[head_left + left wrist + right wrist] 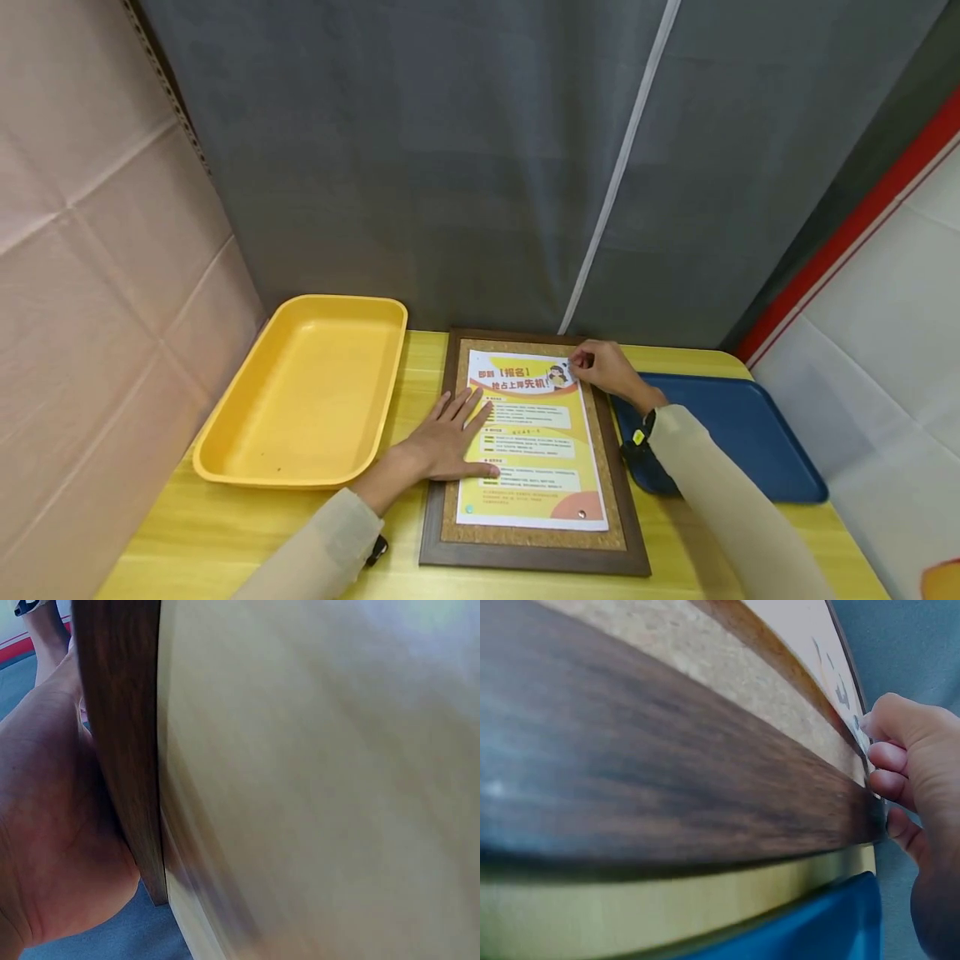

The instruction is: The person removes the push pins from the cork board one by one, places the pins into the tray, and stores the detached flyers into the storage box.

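A yellow and white printed poster (pixel 536 454) lies on a cork board (pixel 536 540) with a dark wooden frame (pixel 536 564). My left hand (pixel 450 437) rests flat on the poster's left side with its fingers spread; its heel lies over the frame in the left wrist view. At the poster's top right corner, my right hand (pixel 606 367) has its thumb and fingertips brought together on a small thing, mostly hidden by the fingers. A teal pin head (pixel 469 508) and a silver one (pixel 582 514) sit at the poster's lower corners.
Left of the board stands a yellow tray (pixel 300 482). A blue tray (pixel 738 437) lies to the right, partly beneath my right forearm. Behind the wooden tabletop (pixel 225 533) hangs a grey curtain (pixel 412 167), with pale walls on both sides.
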